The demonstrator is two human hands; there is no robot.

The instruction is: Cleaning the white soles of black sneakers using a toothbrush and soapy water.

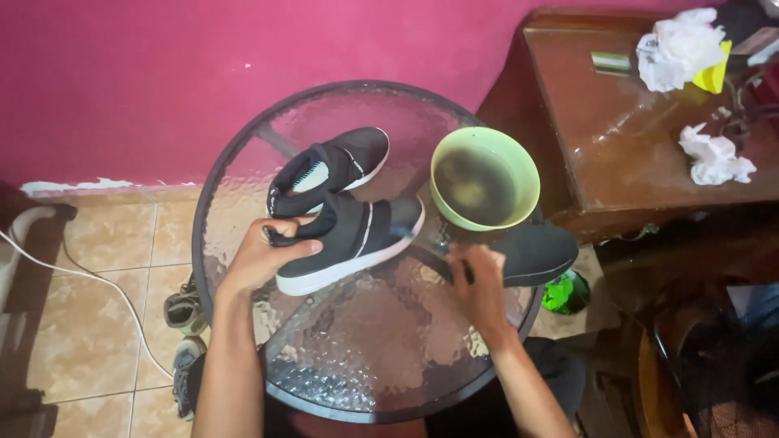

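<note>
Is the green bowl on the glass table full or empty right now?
Not empty: the green bowl stands upright holding dark, murky liquid. Its depth cannot be told.

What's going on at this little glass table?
A person sits at a round glass table. Their left hand grips the heel end of a black shoe with a white sole, keeping it on the glass. Their right hand holds a small brush-like tool near the shoe's toe; the tool is blurred. A second black shoe lies behind, and a green bowl of murky water sits to the right. Crumpled tissues lie on the wooden side table.
</note>
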